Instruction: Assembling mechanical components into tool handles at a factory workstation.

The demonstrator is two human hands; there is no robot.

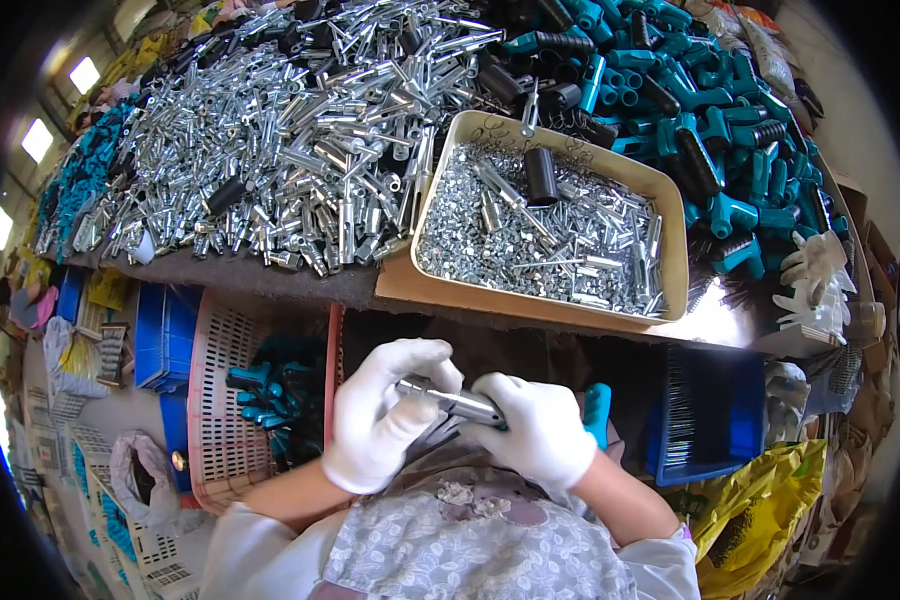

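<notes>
In front of my apron, both hands, in white gloves, are at a shiny silver metal tube (472, 406). My left hand (378, 420) has its thumb and fingers bent around the tube's left end, where a thinner silver part shows. My right hand (540, 432) is closed around the other end, with the thumb lying along the tube. A teal rounded handle (597, 412) sticks up just beyond my right hand; whether it joins the tube is hidden by the glove.
A cream tray (676, 250) of small metal parts sits at the bench edge. Behind it are heaps of silver tubes (270, 130) and teal pistol-shaped housings (690, 140). Below stand a pink basket (210, 390), a blue bin (745, 410) holding thin rods and a yellow bag (770, 500).
</notes>
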